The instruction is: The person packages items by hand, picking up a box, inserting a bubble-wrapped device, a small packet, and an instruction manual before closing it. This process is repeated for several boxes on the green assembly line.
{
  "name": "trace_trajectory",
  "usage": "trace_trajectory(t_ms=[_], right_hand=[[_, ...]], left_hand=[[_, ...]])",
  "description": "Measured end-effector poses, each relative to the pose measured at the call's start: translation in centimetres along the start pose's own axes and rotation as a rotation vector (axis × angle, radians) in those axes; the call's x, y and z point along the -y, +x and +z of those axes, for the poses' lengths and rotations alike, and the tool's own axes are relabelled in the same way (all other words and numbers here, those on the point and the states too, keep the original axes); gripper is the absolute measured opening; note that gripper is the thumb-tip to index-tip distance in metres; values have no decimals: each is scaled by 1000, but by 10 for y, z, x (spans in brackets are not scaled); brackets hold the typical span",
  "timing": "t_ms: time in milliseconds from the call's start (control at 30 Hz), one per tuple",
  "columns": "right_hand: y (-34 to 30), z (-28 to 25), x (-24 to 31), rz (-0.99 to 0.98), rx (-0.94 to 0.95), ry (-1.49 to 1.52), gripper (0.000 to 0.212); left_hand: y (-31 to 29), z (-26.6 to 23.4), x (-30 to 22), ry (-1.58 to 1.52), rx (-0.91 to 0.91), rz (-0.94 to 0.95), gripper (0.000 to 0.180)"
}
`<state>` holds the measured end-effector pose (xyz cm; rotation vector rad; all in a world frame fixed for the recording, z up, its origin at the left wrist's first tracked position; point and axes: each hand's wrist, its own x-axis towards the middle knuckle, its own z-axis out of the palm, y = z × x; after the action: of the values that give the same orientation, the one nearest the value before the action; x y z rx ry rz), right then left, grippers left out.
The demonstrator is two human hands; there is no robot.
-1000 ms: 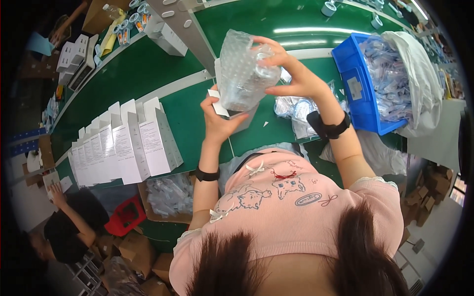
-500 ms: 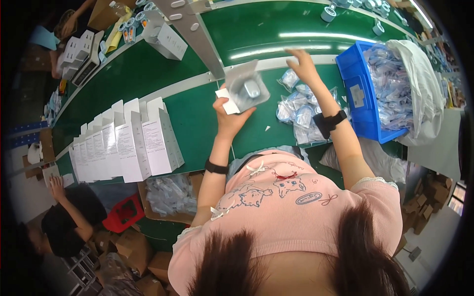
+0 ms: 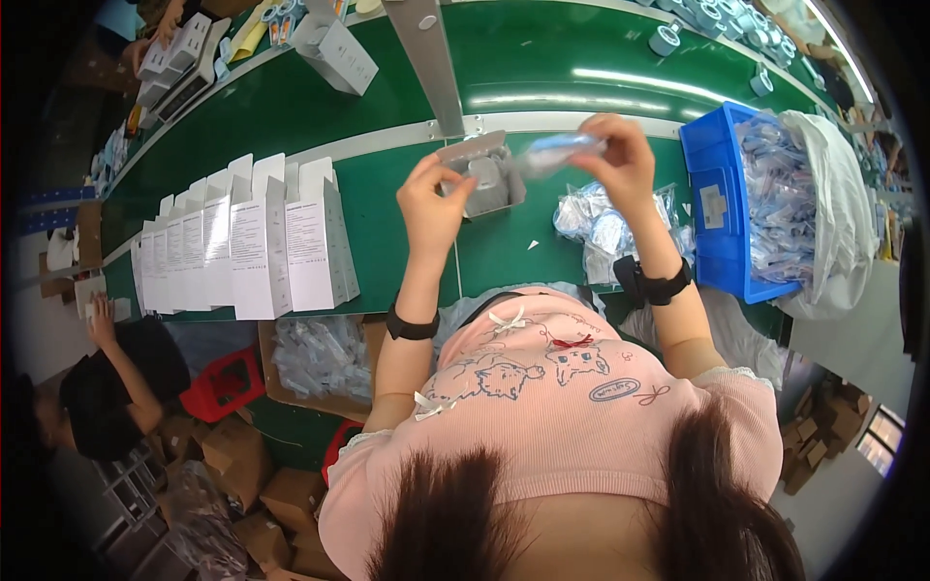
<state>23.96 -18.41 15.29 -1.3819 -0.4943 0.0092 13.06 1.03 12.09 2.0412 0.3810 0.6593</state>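
Note:
A small white box (image 3: 496,208) stands with its top open, a clear plastic insert and a pale rounded item (image 3: 484,175) inside. At its left edge, my left hand (image 3: 432,205) grips the wall and flap between thumb and fingers. My right hand (image 3: 622,163) pinches a clear plastic bag (image 3: 559,152) with white and light-blue contents, blurred by motion, just right of the open box. Below that hand lies a pile of similar bagged pieces (image 3: 605,228) on the green tabletop (image 3: 504,257).
A row of open white boxes (image 3: 257,242) stands to the left. On the right, a blue bin (image 3: 715,208) is full of bagged pieces, with a white sack (image 3: 823,213) over its side. A metal post (image 3: 426,58) rises behind the box. Another person's hand (image 3: 100,322) shows far left.
My right hand has picked up a bagged piece and brought it left beside the box. The box, tilted in my left hand before, is now upright and lower.

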Motion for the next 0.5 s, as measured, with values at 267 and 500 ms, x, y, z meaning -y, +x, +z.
trace_trajectory(t_ms=[267, 500], right_hand=[[-11, 42, -18, -601, 912, -764, 37], [-29, 21, -68, -355, 433, -507, 94]], left_hand=[[13, -9, 4, 29, 215, -250, 18], [4, -85, 21, 947, -72, 76, 80]])
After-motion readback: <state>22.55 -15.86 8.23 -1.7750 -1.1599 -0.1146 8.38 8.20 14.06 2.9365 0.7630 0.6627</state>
